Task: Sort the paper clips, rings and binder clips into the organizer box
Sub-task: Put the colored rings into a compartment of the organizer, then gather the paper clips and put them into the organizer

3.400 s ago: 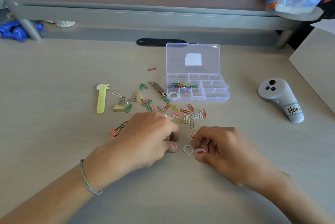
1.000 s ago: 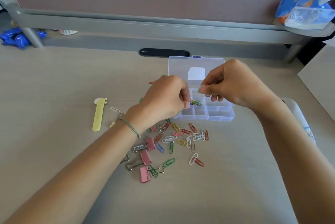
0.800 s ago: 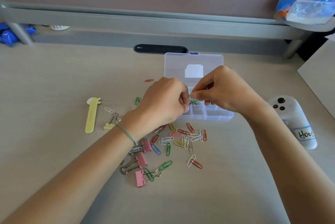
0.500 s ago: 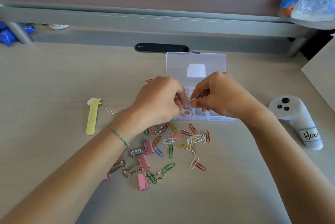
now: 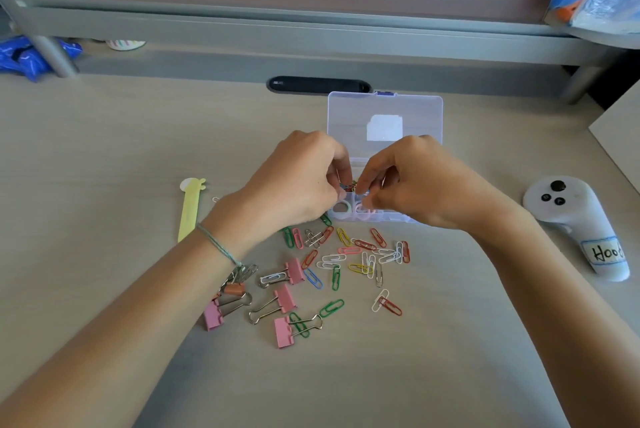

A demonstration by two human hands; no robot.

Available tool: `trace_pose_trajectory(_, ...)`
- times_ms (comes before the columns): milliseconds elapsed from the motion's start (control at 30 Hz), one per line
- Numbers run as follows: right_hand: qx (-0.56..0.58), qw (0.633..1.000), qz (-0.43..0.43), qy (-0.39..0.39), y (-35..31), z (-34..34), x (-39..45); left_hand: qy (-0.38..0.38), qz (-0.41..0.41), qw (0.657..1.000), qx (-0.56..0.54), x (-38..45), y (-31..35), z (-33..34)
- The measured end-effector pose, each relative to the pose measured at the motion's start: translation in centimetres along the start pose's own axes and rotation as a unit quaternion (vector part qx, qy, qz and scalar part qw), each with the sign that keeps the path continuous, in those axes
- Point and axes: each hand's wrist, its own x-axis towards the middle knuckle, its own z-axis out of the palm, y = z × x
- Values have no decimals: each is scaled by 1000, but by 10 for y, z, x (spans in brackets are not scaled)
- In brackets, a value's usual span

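Organizer box (image 5: 384, 115) under both hands' curled fingers (image 5: 363, 181), contents unclear; controller (image 5: 575, 226) labelled "Hoo".

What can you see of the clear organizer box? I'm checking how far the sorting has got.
The organizer box is clear plastic, lying on the desk with its lid flung open toward the back, a white label on the lid. Dividers split the tray into small compartments. A white ring and a pink ring lie in front-left compartments; coloured paper clips show behind them. Both hands hover over the tray, hiding most of it.
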Motion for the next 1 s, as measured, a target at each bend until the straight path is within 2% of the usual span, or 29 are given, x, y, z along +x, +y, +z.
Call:
trace_pose_trajectory(167,81,995,-50,-11,-17,31,-45,-17,19,999,25,-30,-6,-1)
trace_pose_trajectory(267,23,990,-141,2,-22,63,-70,-3,-14,1000,14,-50,-20,-2)
trace_pose_trajectory(367,-37,983,-178,-10,-19,83,-79,51,-29,998,9,-63,-33,2)
trace_pose_trajectory(533,-137,976,-169,-26,-6,100,-88,97,-53,994,1,-75,-47,11)
trace_pose_trajectory(633,-145,976,-164,-16,1,95,-97,106,-69,992,3,-78,-52,16)
trace_pose_trajectory(800,-47,988,-134,61,2,83,-101,104,-62,992,21,-76,-52,19)
trace_pose_trajectory(900,-47,982,-138,120,8,79,-100,105,-70,991,47,-72,-52,18)
trace_pose_trajectory(1000,-57,979,-99,167,20,69,-101,85,-74,991,66,-67,-49,18)
